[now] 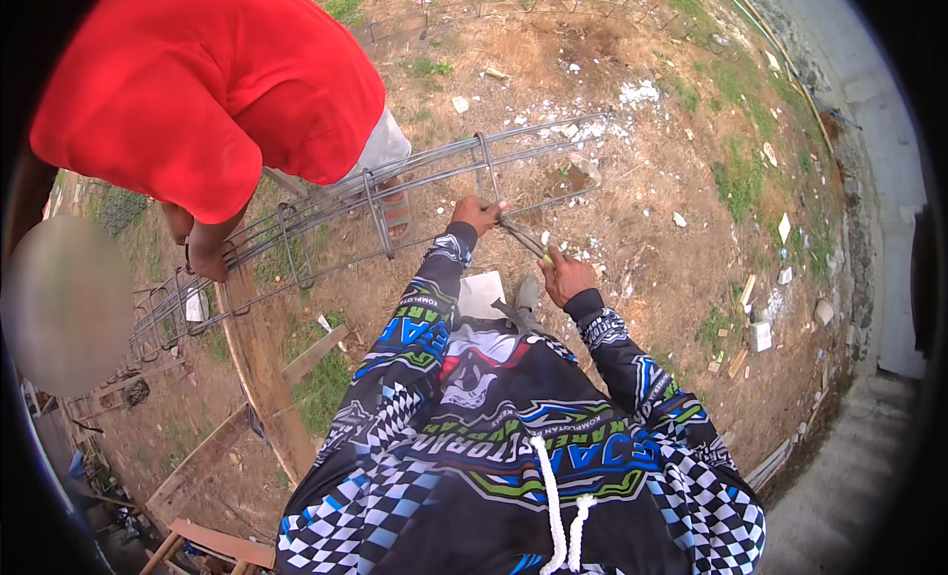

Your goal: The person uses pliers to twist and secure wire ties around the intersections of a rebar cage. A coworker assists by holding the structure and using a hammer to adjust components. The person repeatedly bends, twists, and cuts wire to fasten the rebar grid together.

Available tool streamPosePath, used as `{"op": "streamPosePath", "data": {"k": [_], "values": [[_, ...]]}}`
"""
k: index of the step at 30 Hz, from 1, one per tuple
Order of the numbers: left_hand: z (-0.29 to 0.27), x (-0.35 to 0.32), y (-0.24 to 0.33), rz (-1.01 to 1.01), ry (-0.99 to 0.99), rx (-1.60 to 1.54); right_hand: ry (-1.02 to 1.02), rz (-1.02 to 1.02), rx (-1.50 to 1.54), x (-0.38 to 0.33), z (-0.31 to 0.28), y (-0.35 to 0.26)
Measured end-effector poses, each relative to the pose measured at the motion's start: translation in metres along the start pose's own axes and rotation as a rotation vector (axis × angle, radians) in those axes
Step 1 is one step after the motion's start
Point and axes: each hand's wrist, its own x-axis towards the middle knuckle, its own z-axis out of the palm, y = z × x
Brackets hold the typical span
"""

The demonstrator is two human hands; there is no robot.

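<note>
A long rebar cage (380, 214) of thin steel bars and bent stirrups runs from the lower left to the upper middle. My left hand (478, 215) is closed at its near lower bar, by the stirrup closest to the right end. My right hand (568, 277) is closed around the handles of a pair of pincers (526, 240). Their jaws touch the bar right beside my left fingers. Any tie wire at that joint is too small to make out.
A co-worker in a red shirt (217, 91) bends over the cage on the left, one hand (207, 262) on its bars. A wooden plank (262, 368) supports the cage there. Rubble and white scraps litter the dirt. A concrete strip (889, 180) borders the right side.
</note>
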Motion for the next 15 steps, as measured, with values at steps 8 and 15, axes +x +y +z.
{"op": "streamPosePath", "data": {"k": [8,15], "values": [[-0.002,0.011,-0.001,0.035,-0.002,0.008,-0.683,0.406,1.21,0.026,0.031,0.031],[-0.004,0.013,-0.005,0.006,0.01,0.041,0.087,-0.001,0.159,0.01,0.023,0.01]]}}
